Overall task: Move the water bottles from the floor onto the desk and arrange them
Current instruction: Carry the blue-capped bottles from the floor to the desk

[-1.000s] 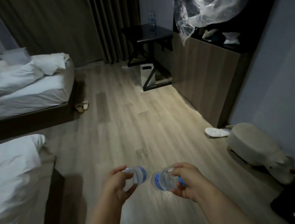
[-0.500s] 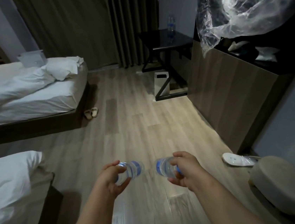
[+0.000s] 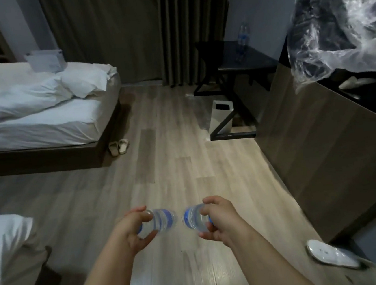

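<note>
My left hand grips a clear water bottle with a blue label, held on its side above the wooden floor. My right hand grips a second clear bottle, also on its side, its end facing the first bottle with a small gap between them. Far ahead at the right stands a dark desk against the wall. A third water bottle stands upright on it near the wall.
A white bin sits under the desk by its black frame. A wooden cabinet with a plastic-wrapped item lines the right side. Two beds fill the left; slippers lie by the far bed. A white slipper lies at lower right.
The view has advanced across the room toward the desk and cabinet. Both hands keep their bottles, which have drawn slightly apart.
</note>
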The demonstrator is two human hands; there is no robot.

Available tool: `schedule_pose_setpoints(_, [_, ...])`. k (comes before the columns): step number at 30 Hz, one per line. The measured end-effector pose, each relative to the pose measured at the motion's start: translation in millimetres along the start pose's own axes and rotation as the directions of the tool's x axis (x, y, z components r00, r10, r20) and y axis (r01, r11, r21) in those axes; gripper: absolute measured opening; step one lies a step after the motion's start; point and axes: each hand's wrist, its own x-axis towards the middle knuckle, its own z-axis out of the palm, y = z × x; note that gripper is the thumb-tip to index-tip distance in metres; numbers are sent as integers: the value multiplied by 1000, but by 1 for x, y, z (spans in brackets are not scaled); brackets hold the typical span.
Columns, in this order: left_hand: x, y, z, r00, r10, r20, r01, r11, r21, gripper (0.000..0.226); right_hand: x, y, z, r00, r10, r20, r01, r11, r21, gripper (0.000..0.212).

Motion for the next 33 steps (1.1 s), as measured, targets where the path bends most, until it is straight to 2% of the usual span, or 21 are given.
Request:
schedule_pose_setpoints(2, [22,27,6,1000,26,-17,-26,999,21,23,23,-24,17,1000,15,3,-15,1000,-1,36])
schedule_pose_setpoints(9, [106,119,42,995,88,-55,-87,996,10,30,116,-98,65,998,21,61,-25,997,67,30])
schedule_pose_setpoints(15, [156,171,94,996,57,-69,-53,997,54,28,193,-157,66,997,53,49,-56,997,61,28])
schedule_pose_setpoints(21, [237,232,187,992,96,-82,-91,994,63,20,305,-237,53,997,52,49,-55,997,58,29])
schedule_pose_setpoints(33, [379,367,363,988,127,-88,-119,989,85,26,484,-422,17,998,20,65,-26,996,87,31])
